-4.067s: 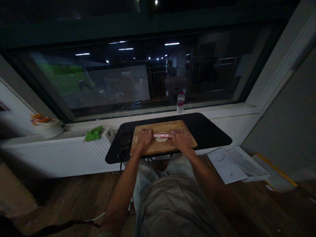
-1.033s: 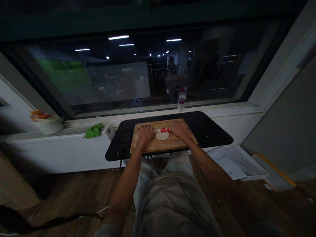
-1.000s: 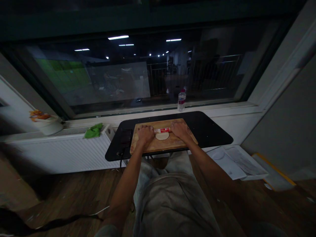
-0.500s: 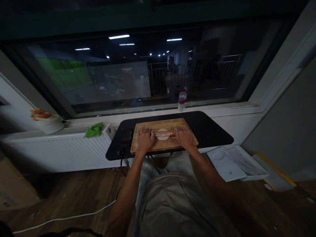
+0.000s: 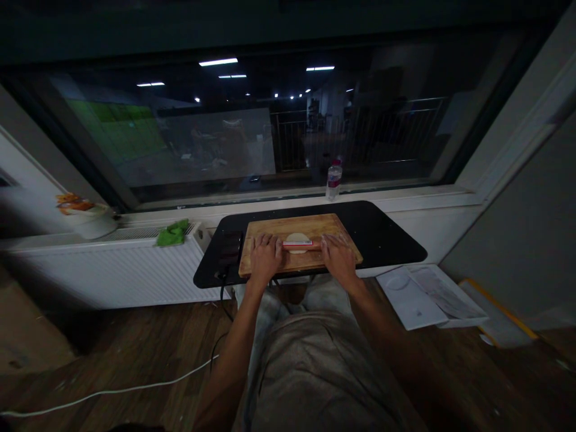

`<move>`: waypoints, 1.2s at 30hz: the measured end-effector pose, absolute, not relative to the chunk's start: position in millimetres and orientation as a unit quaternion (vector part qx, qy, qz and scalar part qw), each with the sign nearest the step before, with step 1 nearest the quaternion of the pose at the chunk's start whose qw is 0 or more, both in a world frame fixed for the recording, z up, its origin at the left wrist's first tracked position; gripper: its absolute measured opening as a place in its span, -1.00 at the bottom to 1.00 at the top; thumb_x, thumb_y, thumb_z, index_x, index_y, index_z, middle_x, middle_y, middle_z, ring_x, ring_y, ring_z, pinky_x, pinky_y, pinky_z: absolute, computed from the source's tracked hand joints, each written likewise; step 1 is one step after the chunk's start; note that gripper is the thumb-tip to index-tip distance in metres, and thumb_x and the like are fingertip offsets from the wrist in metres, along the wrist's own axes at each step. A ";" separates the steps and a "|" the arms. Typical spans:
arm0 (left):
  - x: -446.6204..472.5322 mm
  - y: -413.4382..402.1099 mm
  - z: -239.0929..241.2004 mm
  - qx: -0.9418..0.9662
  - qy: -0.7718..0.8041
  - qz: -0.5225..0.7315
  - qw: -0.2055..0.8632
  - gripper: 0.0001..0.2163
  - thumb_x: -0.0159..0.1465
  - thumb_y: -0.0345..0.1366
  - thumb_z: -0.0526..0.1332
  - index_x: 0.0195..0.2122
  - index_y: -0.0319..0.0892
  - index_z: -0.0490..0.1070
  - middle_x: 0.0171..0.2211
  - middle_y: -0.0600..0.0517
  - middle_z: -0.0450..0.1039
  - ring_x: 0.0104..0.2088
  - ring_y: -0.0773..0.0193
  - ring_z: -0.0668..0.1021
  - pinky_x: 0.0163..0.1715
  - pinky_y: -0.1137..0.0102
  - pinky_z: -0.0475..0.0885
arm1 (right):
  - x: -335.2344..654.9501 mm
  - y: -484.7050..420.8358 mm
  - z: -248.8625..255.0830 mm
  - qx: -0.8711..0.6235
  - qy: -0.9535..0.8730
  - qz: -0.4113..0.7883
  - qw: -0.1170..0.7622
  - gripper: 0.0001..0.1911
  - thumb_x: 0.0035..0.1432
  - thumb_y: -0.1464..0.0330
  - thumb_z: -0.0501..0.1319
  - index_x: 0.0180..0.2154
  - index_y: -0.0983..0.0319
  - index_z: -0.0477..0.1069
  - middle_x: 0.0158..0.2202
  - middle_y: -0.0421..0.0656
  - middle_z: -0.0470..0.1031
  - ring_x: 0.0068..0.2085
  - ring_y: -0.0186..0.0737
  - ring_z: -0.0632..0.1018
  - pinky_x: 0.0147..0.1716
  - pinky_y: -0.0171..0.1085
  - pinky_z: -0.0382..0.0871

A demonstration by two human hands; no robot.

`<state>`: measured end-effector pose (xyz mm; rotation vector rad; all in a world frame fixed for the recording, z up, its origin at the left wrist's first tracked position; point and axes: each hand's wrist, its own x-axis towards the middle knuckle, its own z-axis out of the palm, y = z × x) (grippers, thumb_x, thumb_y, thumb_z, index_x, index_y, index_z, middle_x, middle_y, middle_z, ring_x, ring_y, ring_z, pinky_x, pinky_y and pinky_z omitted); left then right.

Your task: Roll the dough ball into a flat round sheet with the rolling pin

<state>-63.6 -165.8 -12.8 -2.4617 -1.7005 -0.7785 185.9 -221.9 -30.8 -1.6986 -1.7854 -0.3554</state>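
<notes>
A wooden rolling pin [image 5: 297,243] with a red and white label lies across a flat round of pale dough [image 5: 297,237]. The dough rests on a wooden cutting board [image 5: 265,227], and its edge shows both above and below the pin. My left hand [image 5: 266,255] is closed over the pin's left end, while my right hand [image 5: 337,255] covers the right end. Both palms face down, and the ends of the pin are hidden beneath them.
The board sits on a small black table [image 5: 387,237]. Left of it lies a dark flat device [image 5: 230,247] with a cable. A bottle [image 5: 333,179] stands on the sill. A green cloth [image 5: 173,233] and a white pot [image 5: 92,222] top the radiator [image 5: 135,264]. An open white box [image 5: 432,294] is at right.
Both hands still grip the rolling pin, which has turned so its label looks different. My right hand sits slightly farther right. The camera view has shifted a little.
</notes>
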 end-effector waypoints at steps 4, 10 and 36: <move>-63.5 -168.9 -14.1 -0.792 -0.553 -0.256 0.022 -0.59 0.66 -0.21 -0.02 0.22 -0.12 0.61 0.35 -0.14 0.58 0.45 -0.09 0.45 0.58 -0.14 0.12 | 185.3 -224.6 -35.0 -0.641 -0.675 -0.139 0.338 -0.41 0.64 0.30 -0.07 0.30 0.38 0.62 0.28 0.15 0.67 0.33 0.08 0.63 0.51 0.07 0.28; -63.7 -172.0 -14.5 -0.789 -0.559 -0.254 0.020 -0.60 0.65 -0.19 0.00 0.22 -0.10 0.62 0.30 -0.15 0.62 0.44 -0.12 0.47 0.58 -0.13 0.13 | 184.4 -227.2 -36.4 -0.639 -0.673 -0.141 0.345 -0.43 0.63 0.30 -0.06 0.30 0.35 0.62 0.29 0.11 0.67 0.33 0.08 0.63 0.53 0.07 0.28; -62.9 -153.9 -10.6 -0.791 -0.571 -0.217 0.021 -0.53 0.66 -0.25 -0.07 0.02 -0.17 0.69 0.11 -0.20 0.71 0.23 -0.03 0.63 0.41 0.07 0.37 | 175.3 -228.6 -27.7 -0.640 -0.671 -0.154 0.340 -0.47 0.58 0.33 0.02 0.32 0.28 0.61 0.31 0.08 0.66 0.36 0.07 0.60 0.56 0.11 0.20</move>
